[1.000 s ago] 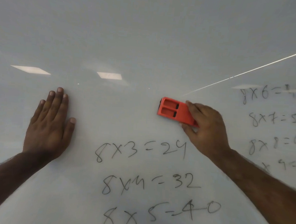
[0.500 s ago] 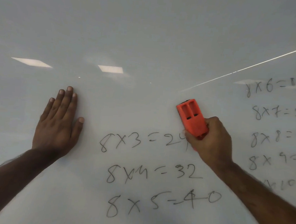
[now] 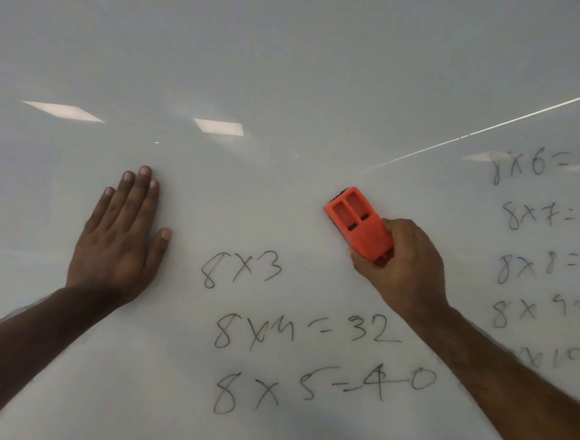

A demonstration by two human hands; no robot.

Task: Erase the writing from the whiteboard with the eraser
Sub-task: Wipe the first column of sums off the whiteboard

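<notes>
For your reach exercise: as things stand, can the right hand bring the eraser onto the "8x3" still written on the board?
Probably yes. The right hand grips the eraser just up and right of the "8x3", with bare whiteboard between them.

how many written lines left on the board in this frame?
8. Centre column: "8x3", "8x4=32", "8x5=40". Right column: "8x6", "8x7", "8x8", "8x9", faint "8x10". More may lie beyond the right edge or under the right arm.

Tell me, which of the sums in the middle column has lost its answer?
The top one, 8x3: nothing follows the 3, while 8x4=32 and 8x5=40 below remain whole.
</notes>
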